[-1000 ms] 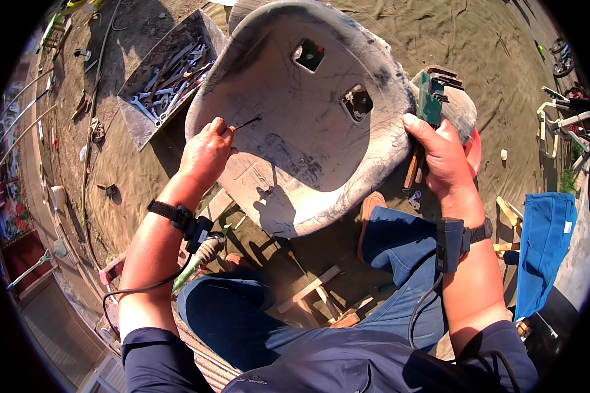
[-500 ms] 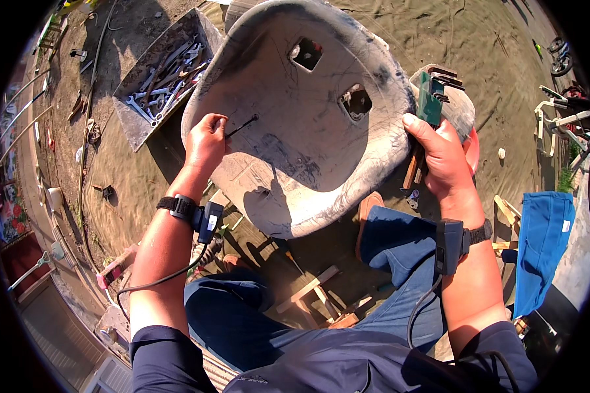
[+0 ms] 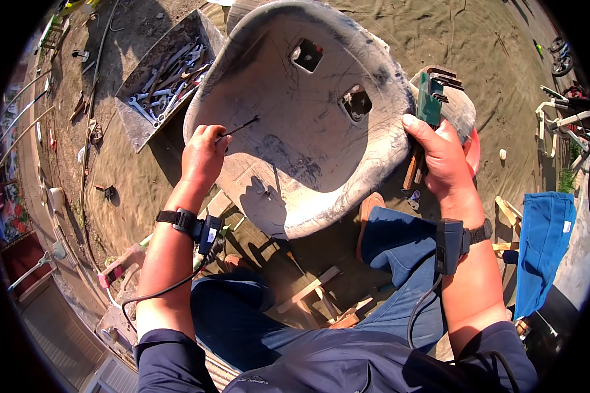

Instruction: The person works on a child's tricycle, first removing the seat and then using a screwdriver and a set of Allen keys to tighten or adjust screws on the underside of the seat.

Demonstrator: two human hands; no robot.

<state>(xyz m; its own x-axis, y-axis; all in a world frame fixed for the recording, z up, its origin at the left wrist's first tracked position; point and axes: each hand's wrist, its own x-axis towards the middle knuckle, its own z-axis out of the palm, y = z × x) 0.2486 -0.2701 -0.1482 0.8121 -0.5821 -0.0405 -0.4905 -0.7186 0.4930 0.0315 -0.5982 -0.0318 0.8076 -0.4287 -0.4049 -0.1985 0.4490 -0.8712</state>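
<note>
A large worn, dusty seat shell [image 3: 275, 85] with two square holes lies in front of me. My left hand [image 3: 202, 160] is closed in a pinch on a thin dark hex key [image 3: 244, 124]. The far tip of that key reaches a small dark spot on the seat's inner face; whether it sits in a bolt there I cannot tell. At the seat's right rim, my right hand [image 3: 447, 160] is wrapped round a green hex key holder [image 3: 430, 99] with several dark hex keys sticking out of its top. The right thumb lies close to the rim.
A metal tray [image 3: 136, 124] full of wrenches stands at the upper left. Wooden pieces [image 3: 311, 291] and hand tools lie on the ground between my legs. Blue folded cloth [image 3: 543, 249] is at the right, below a white metal frame [image 3: 567, 121]. A hose [image 3: 88, 157] runs along the left.
My left hand has shifted slightly down and left, turning with the hex key, whose shaft now lies at a flatter angle. My right hand and the holder have stayed in place.
</note>
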